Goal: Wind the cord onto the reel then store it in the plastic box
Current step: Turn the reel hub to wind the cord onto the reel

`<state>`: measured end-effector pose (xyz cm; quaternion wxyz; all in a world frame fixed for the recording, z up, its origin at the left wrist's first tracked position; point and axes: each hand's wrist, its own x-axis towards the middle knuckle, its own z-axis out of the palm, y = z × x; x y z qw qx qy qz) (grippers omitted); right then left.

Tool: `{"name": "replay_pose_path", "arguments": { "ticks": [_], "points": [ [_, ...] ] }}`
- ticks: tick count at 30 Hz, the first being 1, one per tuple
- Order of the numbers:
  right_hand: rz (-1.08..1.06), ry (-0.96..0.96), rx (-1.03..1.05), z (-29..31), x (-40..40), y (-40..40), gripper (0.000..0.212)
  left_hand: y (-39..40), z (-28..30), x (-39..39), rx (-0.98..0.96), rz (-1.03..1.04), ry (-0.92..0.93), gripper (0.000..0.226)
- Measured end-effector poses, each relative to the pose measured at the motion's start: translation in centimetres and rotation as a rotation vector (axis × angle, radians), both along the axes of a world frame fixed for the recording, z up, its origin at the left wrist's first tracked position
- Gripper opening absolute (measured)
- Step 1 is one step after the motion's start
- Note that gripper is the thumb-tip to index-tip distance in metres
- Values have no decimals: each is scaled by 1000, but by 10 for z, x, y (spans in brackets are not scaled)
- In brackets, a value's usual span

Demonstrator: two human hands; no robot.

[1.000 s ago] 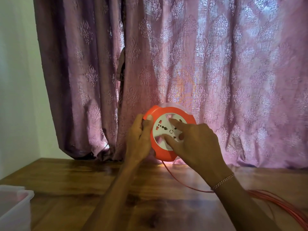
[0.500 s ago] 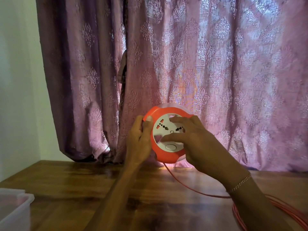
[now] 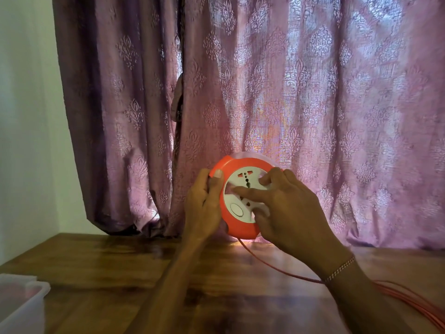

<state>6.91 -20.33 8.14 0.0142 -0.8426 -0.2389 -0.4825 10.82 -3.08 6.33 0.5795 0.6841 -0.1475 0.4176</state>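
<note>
Two bare hands hold a round orange reel [image 3: 237, 229] upright above the far middle of a wooden tabletop [image 3: 101, 266], in front of a purple patterned curtain [image 3: 313, 92]. The reel's white socket face [image 3: 243, 189] points toward the viewer. The left hand [image 3: 202, 208] has a clenched grip on the reel's left rim, thumb on the front edge and fingers wrapped behind. The right hand [image 3: 291, 210] lies across the white face with fingers spread and pressing on it; its grip is loose, not closed around anything. A thin bracelet [image 3: 342, 270] circles the right wrist.

An orange cord [image 3: 269, 263] leaves the bottom of the reel and runs down to the right across the tabletop, passing under the right wrist. More loops of it lie loose at the near right edge of the tabletop, blurred and partly cut off by the frame.

At the near left corner sits a clear plastic box [image 3: 21, 307], well apart from the reel, only partly in view. A pale wall [image 3: 26, 116] stands to the left of the curtain.
</note>
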Motion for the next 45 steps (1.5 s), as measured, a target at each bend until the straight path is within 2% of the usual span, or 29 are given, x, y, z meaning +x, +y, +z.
{"name": "replay_pose_path", "arguments": {
  "ticks": [5, 8, 12, 16, 17, 19, 21, 23, 30, 33, 36, 41, 45],
  "points": [
    [-45, 33, 153, 0, -5, 4, 59, 0, -1, 3, -1, -1, -4, 40],
    [4, 58, 237, 1, -3, 4, 57, 0, -3, 3, -10, -13, 11, 43],
    [78, 33, 214, 5, 0, -4, 43, 0, -2, 1, -51, -31, 48, 53],
    [226, -8, 109, 11, 5, -17, 30, -1, -1, 2, -90, -52, 51, 44],
    [273, 10, 61, 12, 6, -20, 29, 0, 0, 1, -88, -46, 45, 42],
    [315, 85, -31, 12, 7, -21, 43, 0, -1, 1, -86, -32, 36, 44],
    [254, 128, -115, 11, 6, -16, 64, 2, -2, 5, -95, -34, 26, 48],
    [182, 133, -159, 10, 5, -11, 74, 2, -3, 6, -100, -42, 22, 48],
    [77, 32, -137, 7, 4, -5, 64, -2, -5, 4, -86, -44, -2, 44],
    [43, 10, -69, 5, -1, -3, 54, -2, -7, 5, -103, -44, 34, 34],
    [-46, 7, 9, 4, -5, -3, 61, -5, -6, 1, -97, -35, 31, 29],
    [-132, -17, 94, 4, -16, 2, 67, -6, -8, 0, -75, -19, 19, 33],
    [-90, 4, 187, 11, -18, 1, 58, -6, -4, -1, -41, -23, 29, 39]
  ]
}}
